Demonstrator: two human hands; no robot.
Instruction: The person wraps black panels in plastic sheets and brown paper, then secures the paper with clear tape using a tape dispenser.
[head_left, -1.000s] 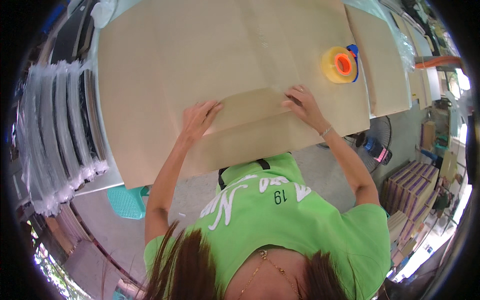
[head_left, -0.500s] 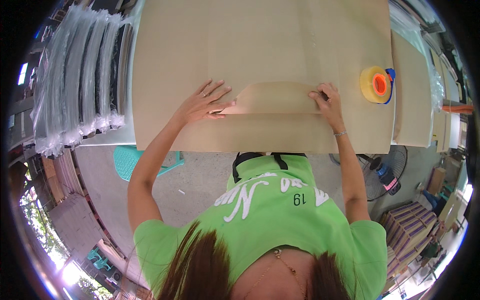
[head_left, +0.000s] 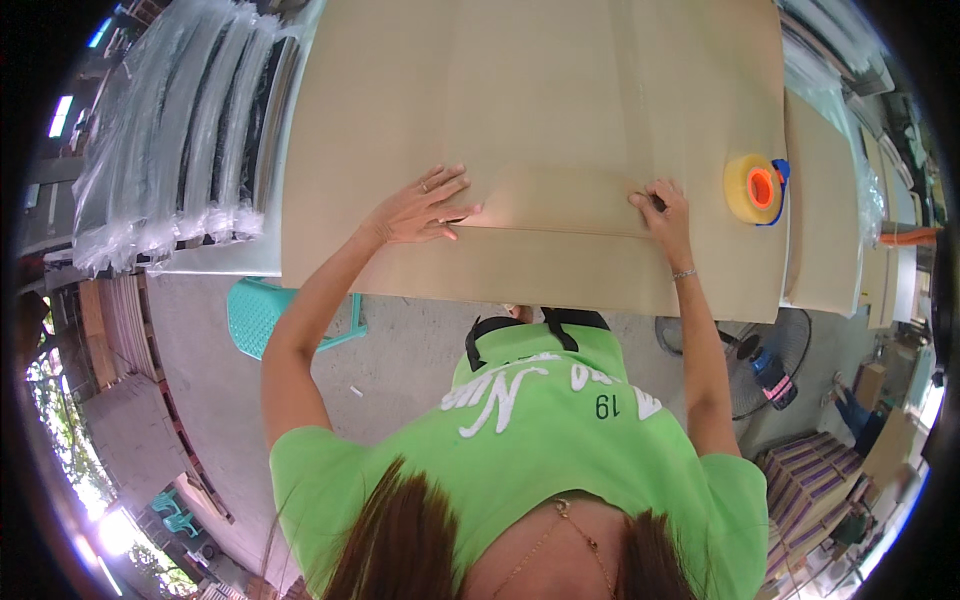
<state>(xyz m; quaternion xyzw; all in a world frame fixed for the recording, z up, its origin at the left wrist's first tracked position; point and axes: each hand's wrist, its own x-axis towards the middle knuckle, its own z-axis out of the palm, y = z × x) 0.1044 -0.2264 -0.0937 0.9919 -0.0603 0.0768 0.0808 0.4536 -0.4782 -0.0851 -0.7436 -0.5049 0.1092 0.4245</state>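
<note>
A large brown cardboard sheet [head_left: 540,110] covers the table before me. A straight line, a crease or an edge, crosses it near the front between my hands, with a pale sheen at its left end. My left hand [head_left: 425,208] lies on the cardboard there, fingers spread, a ring on one of them. At the line's right end my right hand [head_left: 662,212] rests with fingers curled and thumb pointing left. Whatever is under its fingertips is hidden. Beyond that hand, a roll of yellowish clear tape [head_left: 740,190] with an orange core and blue holder is on the cardboard.
Flat panels in clear plastic [head_left: 175,140] stand in a row at the left. Under the table's left edge is a green plastic stool [head_left: 262,318]. A fan [head_left: 790,345] with a dark bottle [head_left: 772,375] beside it is below right. More cardboard [head_left: 825,200] lies right.
The brown piece that bowed up between my hands now lies flatter against the sheet. Both hands stay at nearly the same spots. The whole view has shifted slightly.
</note>
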